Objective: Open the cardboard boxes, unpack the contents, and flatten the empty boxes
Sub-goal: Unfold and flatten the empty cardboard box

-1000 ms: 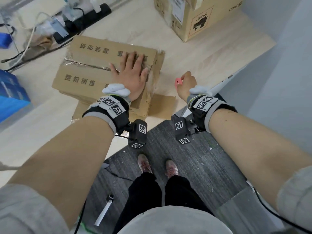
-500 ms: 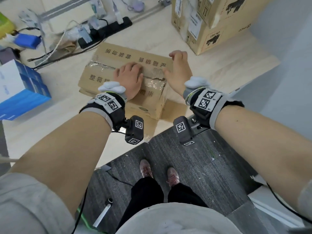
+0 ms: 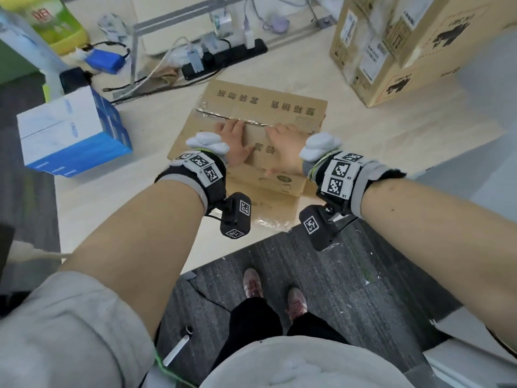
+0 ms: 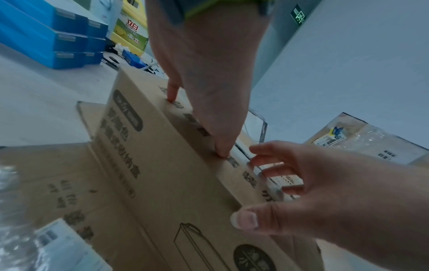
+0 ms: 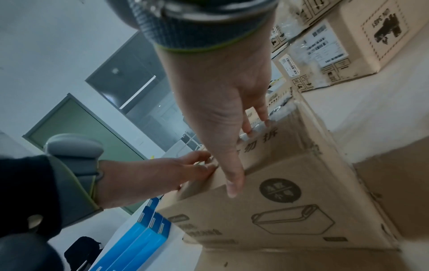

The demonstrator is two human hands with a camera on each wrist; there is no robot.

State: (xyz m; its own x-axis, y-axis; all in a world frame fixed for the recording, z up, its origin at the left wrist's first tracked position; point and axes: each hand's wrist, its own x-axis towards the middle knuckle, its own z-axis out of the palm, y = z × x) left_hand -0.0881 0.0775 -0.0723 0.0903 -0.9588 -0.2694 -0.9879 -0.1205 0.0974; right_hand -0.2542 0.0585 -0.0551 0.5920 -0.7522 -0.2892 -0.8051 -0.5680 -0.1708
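Note:
A brown cardboard box point(image 3: 263, 107) with printed characters lies on the pale table, a taped seam running across its top. Both hands press flat on that top, side by side near the seam. My left hand point(image 3: 235, 141) has straight fingers touching the seam; in the left wrist view the left hand point(image 4: 209, 88) rests fingertips on the box point(image 4: 162, 183). My right hand point(image 3: 285, 147) lies palm down beside it; in the right wrist view the right hand point(image 5: 223, 110) spreads over the box point(image 5: 278, 183) with the thumb over its front edge. A loose flap point(image 3: 268, 214) sticks out below.
Stacked blue-and-white boxes point(image 3: 72, 133) stand at the left. Larger sealed cartons point(image 3: 391, 51) stand at the back right. A black power strip point(image 3: 223, 57) with cables and clutter lies behind the box. The table's near edge meets dark carpet by my feet.
My right hand came from the box's right side onto its top beside the left hand. The pink object it held a second ago is no longer seen. The box top looks lower and flatter.

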